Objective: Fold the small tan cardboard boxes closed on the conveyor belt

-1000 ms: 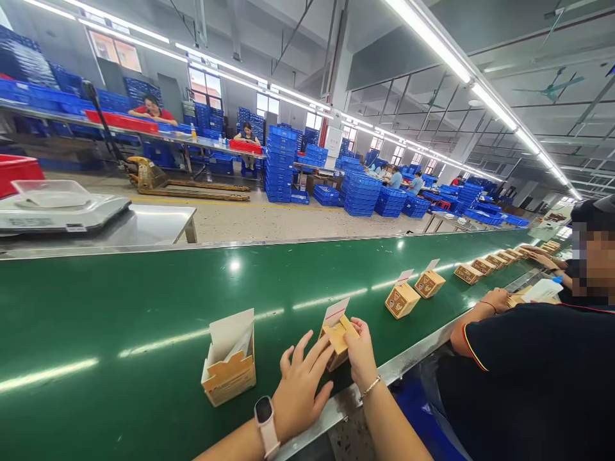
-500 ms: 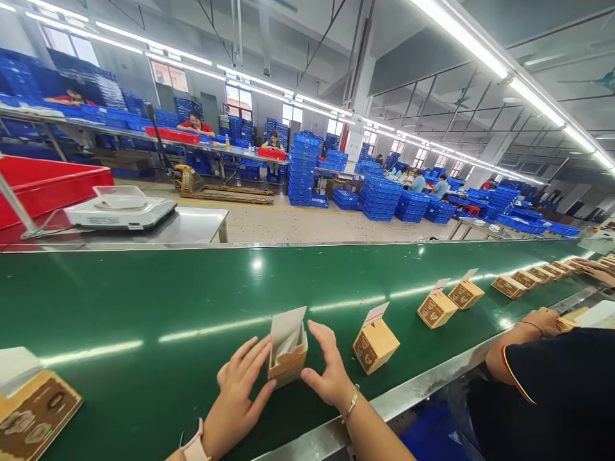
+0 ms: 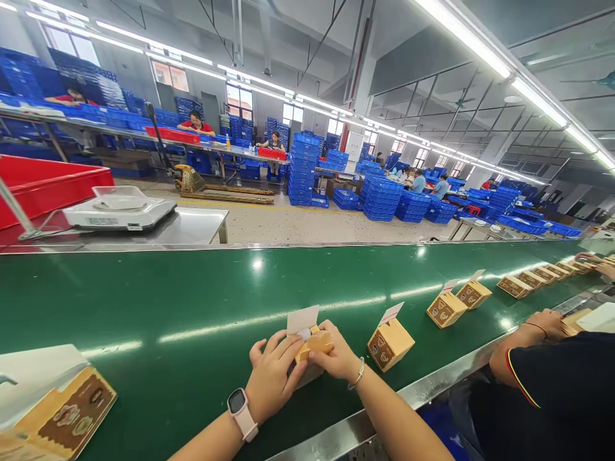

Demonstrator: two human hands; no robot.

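The left grip and the right grip are both closed on a small kraft-card carton, which sits at 12 o'clock from the wrists, over a green conveyor belt; the hands hide whether its base touches the belt. A white card tab stands up from its top, and the right fingers press on a tan flap. The carton looks light and stiff along its walls, but the thin flap and tab would likely bend, so the side walls seem the safer hold. Another upright carton stands at 2 o'clock, a larger printed carton lies at 8 o'clock, and a co-worker's hand rests at 3 o'clock near the belt's edge
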